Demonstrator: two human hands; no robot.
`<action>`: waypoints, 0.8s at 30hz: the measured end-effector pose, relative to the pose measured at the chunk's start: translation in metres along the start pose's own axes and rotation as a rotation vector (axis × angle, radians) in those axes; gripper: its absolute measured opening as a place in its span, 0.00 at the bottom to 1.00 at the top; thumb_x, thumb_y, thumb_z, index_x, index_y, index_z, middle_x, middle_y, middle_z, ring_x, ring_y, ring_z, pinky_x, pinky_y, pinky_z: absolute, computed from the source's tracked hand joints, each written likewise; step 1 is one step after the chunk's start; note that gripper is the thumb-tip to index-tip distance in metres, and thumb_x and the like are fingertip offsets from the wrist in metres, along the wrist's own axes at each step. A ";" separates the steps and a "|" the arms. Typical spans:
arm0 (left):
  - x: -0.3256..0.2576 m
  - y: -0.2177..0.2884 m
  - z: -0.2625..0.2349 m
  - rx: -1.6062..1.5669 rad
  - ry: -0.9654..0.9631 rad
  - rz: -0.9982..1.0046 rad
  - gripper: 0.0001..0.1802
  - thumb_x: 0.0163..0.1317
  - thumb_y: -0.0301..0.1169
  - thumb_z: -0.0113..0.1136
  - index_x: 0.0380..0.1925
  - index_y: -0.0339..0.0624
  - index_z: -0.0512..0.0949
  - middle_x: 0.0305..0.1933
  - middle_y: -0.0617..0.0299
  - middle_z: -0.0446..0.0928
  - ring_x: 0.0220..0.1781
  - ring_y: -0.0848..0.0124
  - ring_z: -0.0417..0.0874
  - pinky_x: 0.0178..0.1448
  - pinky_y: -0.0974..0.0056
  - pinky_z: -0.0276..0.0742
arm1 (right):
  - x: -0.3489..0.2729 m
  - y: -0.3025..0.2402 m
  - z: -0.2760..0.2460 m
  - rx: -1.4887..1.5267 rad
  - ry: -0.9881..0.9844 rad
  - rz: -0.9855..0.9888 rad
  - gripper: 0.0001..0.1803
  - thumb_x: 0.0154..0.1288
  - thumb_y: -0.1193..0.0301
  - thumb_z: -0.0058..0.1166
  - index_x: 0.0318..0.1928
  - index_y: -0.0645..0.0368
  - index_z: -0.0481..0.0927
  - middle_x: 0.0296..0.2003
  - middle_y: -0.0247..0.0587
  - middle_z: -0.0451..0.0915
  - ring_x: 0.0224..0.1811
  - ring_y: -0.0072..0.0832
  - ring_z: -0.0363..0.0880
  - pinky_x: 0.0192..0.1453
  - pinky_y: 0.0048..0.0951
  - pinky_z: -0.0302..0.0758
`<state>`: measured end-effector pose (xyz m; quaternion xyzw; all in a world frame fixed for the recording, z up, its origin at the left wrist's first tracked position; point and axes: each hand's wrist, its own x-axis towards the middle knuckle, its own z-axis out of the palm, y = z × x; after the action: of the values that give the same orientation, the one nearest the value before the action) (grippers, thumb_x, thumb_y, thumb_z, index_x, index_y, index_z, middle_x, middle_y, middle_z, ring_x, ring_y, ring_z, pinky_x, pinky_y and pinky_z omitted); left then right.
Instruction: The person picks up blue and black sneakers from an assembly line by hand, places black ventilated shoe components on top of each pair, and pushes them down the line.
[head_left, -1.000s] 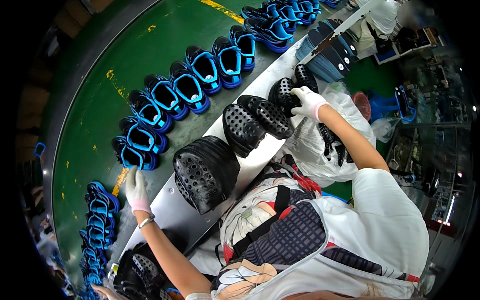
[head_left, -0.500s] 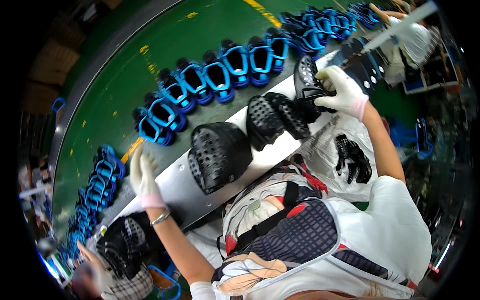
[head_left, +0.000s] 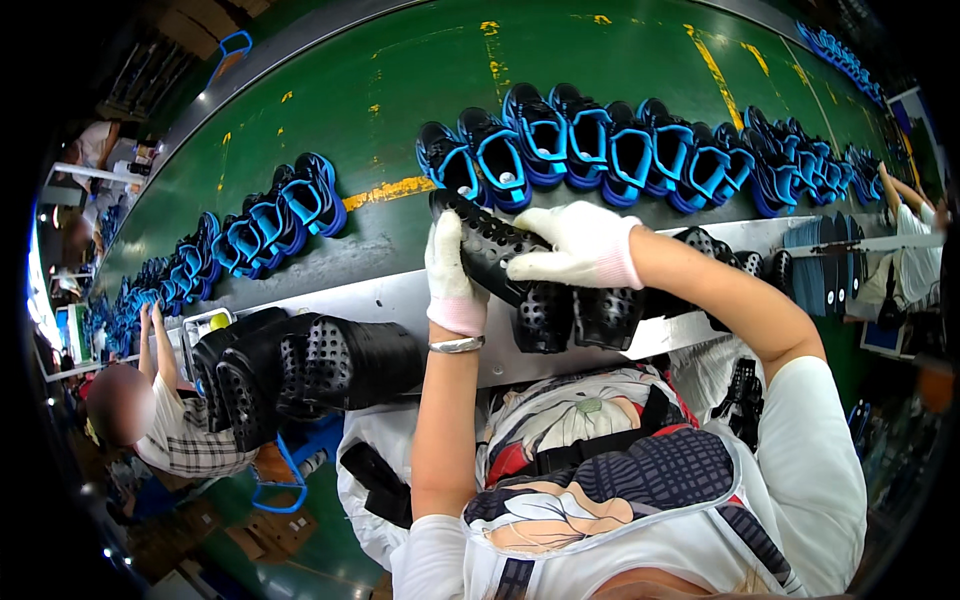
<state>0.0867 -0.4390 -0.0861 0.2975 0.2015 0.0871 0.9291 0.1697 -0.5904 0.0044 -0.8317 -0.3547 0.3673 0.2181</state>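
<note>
Above the silver desk (head_left: 400, 300), a black perforated piece (head_left: 487, 243) is held tilted.
By the left hand (head_left: 455, 270) one side is clasped, by the right hand (head_left: 578, 247) the other, its thumb laid across the holes; each grip is closed on the piece. Just below, two similar pieces (head_left: 607, 318) are set side by side. Beyond the desk, black-and-blue shoes (head_left: 540, 145) are lined up on a green surface (head_left: 380, 130).

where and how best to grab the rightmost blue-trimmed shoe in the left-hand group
Likely by the heel of that shoe, coming from the near side, thumb inside the opening: the heel points near, the opening faces up, and a neighbouring shoe crowds its left.
</note>
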 end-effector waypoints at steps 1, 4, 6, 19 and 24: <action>0.005 0.001 -0.010 0.013 0.027 0.025 0.18 0.67 0.42 0.53 0.47 0.40 0.72 0.41 0.61 0.77 0.41 0.70 0.80 0.45 0.63 0.79 | 0.009 -0.005 0.003 0.021 -0.003 -0.005 0.35 0.61 0.46 0.53 0.50 0.69 0.73 0.32 0.58 0.81 0.38 0.49 0.82 0.46 0.39 0.77; 0.019 0.005 -0.026 0.081 0.127 0.078 0.15 0.68 0.39 0.53 0.46 0.39 0.72 0.39 0.63 0.77 0.35 0.73 0.79 0.40 0.67 0.79 | 0.022 -0.022 0.011 0.202 -0.036 0.105 0.30 0.60 0.49 0.53 0.41 0.69 0.73 0.22 0.52 0.79 0.23 0.38 0.82 0.32 0.34 0.77; 0.033 0.006 -0.032 0.083 0.114 0.093 0.16 0.68 0.41 0.54 0.44 0.38 0.73 0.38 0.64 0.77 0.35 0.75 0.79 0.39 0.69 0.77 | 0.031 -0.032 0.009 0.228 0.026 0.105 0.31 0.57 0.50 0.52 0.40 0.72 0.75 0.30 0.60 0.80 0.35 0.50 0.81 0.43 0.39 0.77; 0.156 0.007 -0.096 1.710 -0.013 0.623 0.34 0.52 0.27 0.62 0.63 0.45 0.66 0.61 0.49 0.70 0.61 0.49 0.70 0.66 0.54 0.65 | 0.131 0.024 -0.010 -0.237 -0.087 0.308 0.29 0.54 0.49 0.47 0.36 0.67 0.82 0.32 0.59 0.81 0.38 0.49 0.81 0.47 0.41 0.77; 0.188 0.040 -0.079 1.601 0.074 0.341 0.20 0.65 0.40 0.49 0.51 0.40 0.75 0.45 0.41 0.79 0.48 0.45 0.79 0.53 0.50 0.74 | 0.172 0.033 -0.035 -0.179 -0.177 0.296 0.31 0.53 0.46 0.48 0.34 0.66 0.83 0.29 0.56 0.81 0.34 0.46 0.82 0.42 0.39 0.77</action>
<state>0.2207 -0.3128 -0.1819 0.8942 0.1852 0.0668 0.4021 0.2929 -0.4869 -0.0722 -0.8553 -0.2778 0.4339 0.0548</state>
